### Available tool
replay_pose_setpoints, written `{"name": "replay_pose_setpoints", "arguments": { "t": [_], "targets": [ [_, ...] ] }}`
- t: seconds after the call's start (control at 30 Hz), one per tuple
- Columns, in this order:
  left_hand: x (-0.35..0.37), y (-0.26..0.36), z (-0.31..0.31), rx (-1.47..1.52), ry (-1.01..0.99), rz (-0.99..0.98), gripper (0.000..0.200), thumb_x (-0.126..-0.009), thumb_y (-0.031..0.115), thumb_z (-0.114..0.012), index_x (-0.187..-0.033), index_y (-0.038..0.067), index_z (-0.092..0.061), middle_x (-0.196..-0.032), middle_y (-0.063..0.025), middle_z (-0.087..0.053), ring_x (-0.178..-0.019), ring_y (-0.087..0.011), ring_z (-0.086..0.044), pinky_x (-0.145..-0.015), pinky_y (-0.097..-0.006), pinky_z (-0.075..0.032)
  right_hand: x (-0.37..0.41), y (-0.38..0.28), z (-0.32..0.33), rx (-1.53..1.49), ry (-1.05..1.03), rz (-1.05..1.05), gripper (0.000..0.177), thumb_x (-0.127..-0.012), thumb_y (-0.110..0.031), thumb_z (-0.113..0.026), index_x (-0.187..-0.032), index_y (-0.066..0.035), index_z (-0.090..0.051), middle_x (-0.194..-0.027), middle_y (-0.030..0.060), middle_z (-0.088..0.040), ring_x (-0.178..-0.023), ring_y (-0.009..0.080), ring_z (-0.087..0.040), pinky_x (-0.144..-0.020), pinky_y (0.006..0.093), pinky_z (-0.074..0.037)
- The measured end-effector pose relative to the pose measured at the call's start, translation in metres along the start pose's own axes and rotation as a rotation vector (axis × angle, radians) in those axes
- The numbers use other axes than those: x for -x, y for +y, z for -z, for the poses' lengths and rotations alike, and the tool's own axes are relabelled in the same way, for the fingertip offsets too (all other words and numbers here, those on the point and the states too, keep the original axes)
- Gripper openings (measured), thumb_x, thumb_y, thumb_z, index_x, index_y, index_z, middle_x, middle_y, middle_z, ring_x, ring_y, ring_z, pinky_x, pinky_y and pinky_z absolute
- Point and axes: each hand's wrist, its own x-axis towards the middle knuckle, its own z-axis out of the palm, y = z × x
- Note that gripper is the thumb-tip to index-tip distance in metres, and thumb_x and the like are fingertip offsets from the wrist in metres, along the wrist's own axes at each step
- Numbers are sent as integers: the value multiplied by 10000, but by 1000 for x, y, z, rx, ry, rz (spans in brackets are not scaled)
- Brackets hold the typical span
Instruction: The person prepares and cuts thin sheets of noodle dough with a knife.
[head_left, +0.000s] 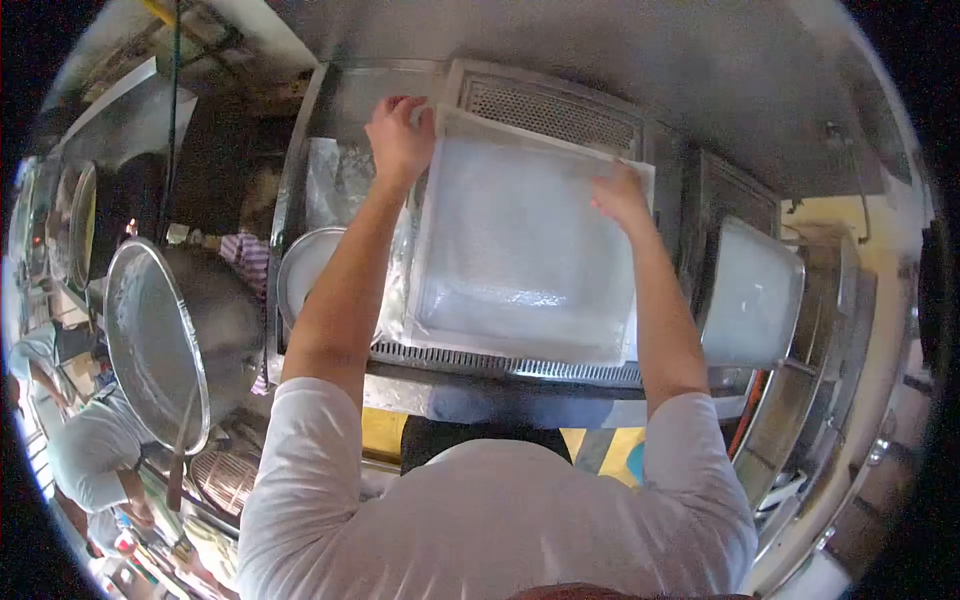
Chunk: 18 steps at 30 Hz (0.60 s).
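A wet, white square sheet (525, 235) with a paler border lies spread over the steel worktop in front of me. At its upper left corner is my left hand (402, 140), fingers curled and thumb against the sheet's edge. My right hand (620, 195) is closed at the sheet's upper right, fingers bent and slightly blurred. What its fingertips grip is partly hidden. Left of the sheet, partly behind my left forearm, stands a round pan (305, 265) with a pale inside. Clear crumpled plastic (340, 180) lies behind it.
A perforated metal panel (550, 110) lies beyond the sheet. A second white-covered tray (752, 295) sits to the right. At left a large metal pot (150, 330) holds whitish contents and a wooden-handled tool (178, 470). Another person (95, 450) bends over at lower left.
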Motion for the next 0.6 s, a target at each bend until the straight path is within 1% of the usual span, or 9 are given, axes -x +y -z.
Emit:
{"name": "replay_pose_setpoints", "arguments": {
  "t": [0.07,0.1,0.17,0.23,0.27,0.33,0.47,0.53,0.6],
  "targets": [
    [4,9,-2,-89,19,-184,396,-846,208,-668,-1242,199,-682,-1332,-139,-561,-1245,-350,-504,-1014,-528,-401,17,-33,-8,-462,-40,37,759,-877,-156,-668,-1523,25,-314,-728,94,-654,-568,140,-605,-444,297,-465],
    [10,9,-15,-37,21,-152,396,-846,208,-668,-1242,199,-682,-1332,-139,-561,-1245,-350,-504,-1014,-528,-401,26,-55,-2,-402,-33,25,759,-877,-156,-668,-1523,25,-314,-728,94,-654,-568,140,-605,-444,297,-465],
    [10,12,-4,-328,-44,-257,378,-900,197,-577,-1266,221,-670,-1394,-141,-530,-1298,-357,-470,-1028,-537,-390,39,-110,-22,-673,-266,108,705,-879,-97,-636,-1507,24,-340,-746,86,-650,-547,131,-574,-438,291,-431],
    [11,10,-4,-443,-61,-309,389,-918,209,-551,-1293,235,-651,-1442,-144,-493,-1339,-360,-437,-1053,-553,-370,32,-145,-44,-933,-387,147,669,-886,-74,-612,-1499,13,-358,-751,72,-646,-549,128,-550,-472,285,-429],
    [13,8,-4,-550,-83,-367,400,-935,221,-525,-1320,249,-631,-1491,-146,-457,-1380,-363,-403,-1079,-570,-350,28,-160,-53,-932,-396,145,669,-886,-74,-612,-1499,13,-358,-751,72,-646,-549,128,-550,-472,285,-429],
    [12,5,-5,-599,-122,-365,413,-938,246,-530,-1342,262,-611,-1528,-147,-415,-1410,-367,-367,-1101,-590,-319,17,-183,-66,-1224,-524,100,615,-901,-70,-592,-1482,-20,-392,-756,49,-639,-563,120,-540,-512,273,-429],
    [8,13,11,-660,-263,-353,461,-937,294,-536,-1397,311,-558,-1579,-147,-352,-1456,-372,-308,-1133,-647,-254,-8,-195,-86,-1299,-691,117,501,-912,-80,-592,-1400,-78,-479,-758,79,-653,-562,138,-575,-497,312,-455],
    [6,9,8,-695,-268,-366,472,-937,290,-531,-1407,326,-549,-1584,-146,-347,-1461,-374,-300,-1135,-650,-247,-4,-196,-85,-1254,-699,106,520,-919,-106,-586,-1420,-81,-451,-769,17,-643,-596,95,-560,-511,248,-403],
    [3,5,6,-724,-266,-379,484,-938,285,-525,-1418,340,-541,-1588,-144,-341,-1465,-376,-293,-1138,-654,-240,12,-192,-90,-1209,-660,52,487,-921,-113,-584,-1391,-82,-461,-752,17,-639,-592,99,-568,-498,253,-407]
  ]
}}
